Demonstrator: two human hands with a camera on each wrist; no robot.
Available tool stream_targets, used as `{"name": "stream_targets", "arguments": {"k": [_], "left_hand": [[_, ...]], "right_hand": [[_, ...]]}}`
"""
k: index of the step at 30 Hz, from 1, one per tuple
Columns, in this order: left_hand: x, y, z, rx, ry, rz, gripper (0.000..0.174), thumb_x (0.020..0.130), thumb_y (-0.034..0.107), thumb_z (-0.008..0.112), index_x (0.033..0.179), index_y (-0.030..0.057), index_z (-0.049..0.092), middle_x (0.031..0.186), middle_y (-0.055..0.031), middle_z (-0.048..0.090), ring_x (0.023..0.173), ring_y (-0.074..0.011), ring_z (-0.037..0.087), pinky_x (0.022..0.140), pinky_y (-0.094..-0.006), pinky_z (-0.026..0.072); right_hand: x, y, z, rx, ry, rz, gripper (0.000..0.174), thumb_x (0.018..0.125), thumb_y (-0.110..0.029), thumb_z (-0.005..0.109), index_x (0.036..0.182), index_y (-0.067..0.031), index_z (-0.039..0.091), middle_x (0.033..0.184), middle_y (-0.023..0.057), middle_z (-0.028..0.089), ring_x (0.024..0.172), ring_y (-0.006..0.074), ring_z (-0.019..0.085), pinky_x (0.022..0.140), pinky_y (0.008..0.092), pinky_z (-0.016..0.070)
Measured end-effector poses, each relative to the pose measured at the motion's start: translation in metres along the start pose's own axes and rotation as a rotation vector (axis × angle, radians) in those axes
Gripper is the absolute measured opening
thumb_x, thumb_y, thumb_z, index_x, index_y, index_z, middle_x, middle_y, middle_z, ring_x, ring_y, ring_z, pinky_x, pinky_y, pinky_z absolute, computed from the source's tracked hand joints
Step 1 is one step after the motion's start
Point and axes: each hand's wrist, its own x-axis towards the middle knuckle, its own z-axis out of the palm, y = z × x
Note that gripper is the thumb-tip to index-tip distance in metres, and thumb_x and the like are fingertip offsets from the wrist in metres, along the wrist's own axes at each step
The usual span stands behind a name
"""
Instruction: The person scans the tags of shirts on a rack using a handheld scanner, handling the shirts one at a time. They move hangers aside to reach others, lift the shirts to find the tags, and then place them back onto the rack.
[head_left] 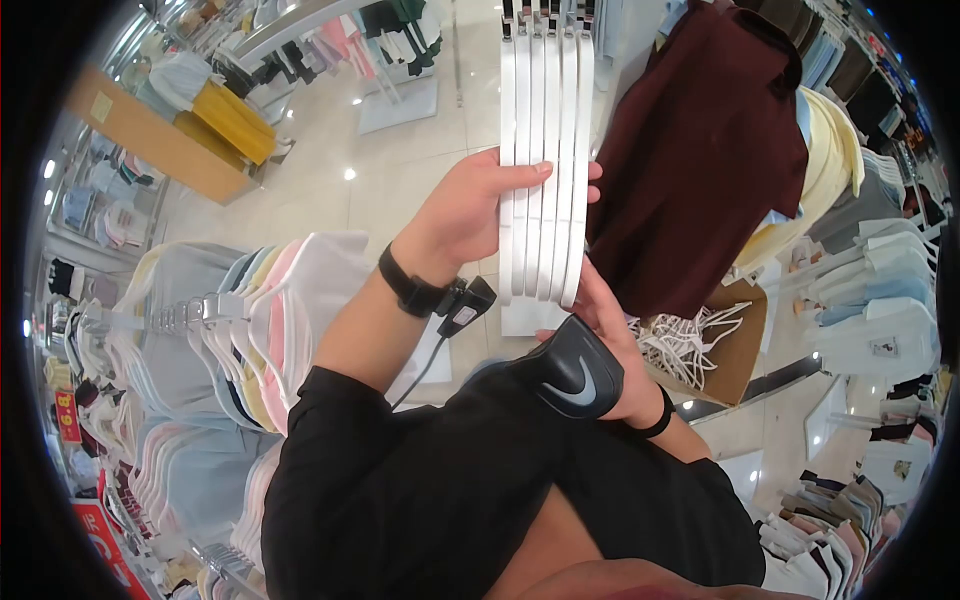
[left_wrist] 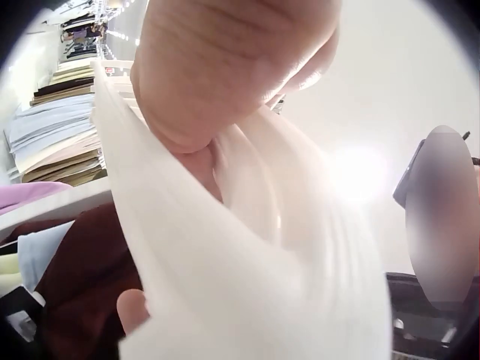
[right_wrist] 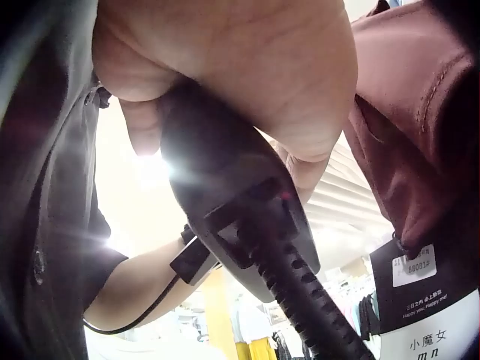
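In the head view my left hand grips a stack of several white hangers, seen edge-on, thumb across the front and fingertips past the far side. The left wrist view shows the white hangers blurred and close under that hand. My right hand holds a black handheld scanner with a grey curved mark, its fingers close to the hangers' lower end. From the right wrist view, the palm wraps the scanner, with a ribbed cable running from its base. A dark maroon garment hangs beside the hangers.
A cardboard box of tangled white hangers stands below the maroon garment. Racks of pastel clothes are close on the left, with more clothes on the right. A tag hangs from the maroon garment.
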Motion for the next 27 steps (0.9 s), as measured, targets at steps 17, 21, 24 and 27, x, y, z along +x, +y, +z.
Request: {"name": "stream_targets", "arguments": {"k": [17,21,24,27], "left_hand": [[-0.027,-0.012,0.013,-0.090,-0.128,-0.022,0.053,0.107,0.020,0.044,0.149,-0.0123,0.041,0.151,-0.0268,0.050,0.138,-0.0373,0.053,0.111,-0.0487,0.0496],[-0.031,-0.009,0.011,-0.145,-0.152,-0.036,0.056,0.108,0.022,0.043,0.151,-0.0134,0.037,0.153,-0.0286,0.047,0.140,-0.0385,0.051,0.113,-0.0493,0.0475],[-0.029,-0.007,0.007,-0.132,-0.151,-0.043,0.057,0.108,0.024,0.043,0.150,-0.0148,0.036,0.153,-0.0290,0.047,0.140,-0.0381,0.051,0.115,-0.0480,0.0455],[-0.027,-0.004,0.002,-0.168,-0.096,-0.072,0.046,0.106,0.020,0.049,0.141,-0.0107,0.051,0.131,-0.0240,0.066,0.122,-0.0348,0.066,0.107,-0.0467,0.0521]], "right_hand": [[-0.041,-0.040,0.050,-0.194,0.152,-0.059,0.090,0.085,-0.008,0.080,0.158,0.0069,0.029,0.170,0.0245,0.016,0.155,0.0374,0.028,0.123,0.0483,0.0279],[-0.056,-0.041,0.048,-0.255,0.086,-0.100,0.080,0.084,-0.010,0.081,0.151,0.0094,0.040,0.170,0.0258,0.018,0.155,0.0393,0.028,0.122,0.0458,0.0295],[-0.072,-0.039,0.043,-0.166,0.076,-0.042,0.074,0.084,-0.013,0.080,0.146,0.0083,0.047,0.169,0.0249,0.021,0.155,0.0378,0.030,0.121,0.0443,0.0317],[-0.085,-0.035,0.034,-0.100,0.062,0.020,0.071,0.083,-0.016,0.080,0.144,0.0068,0.051,0.167,0.0227,0.029,0.151,0.0345,0.037,0.120,0.0417,0.0343]]}}
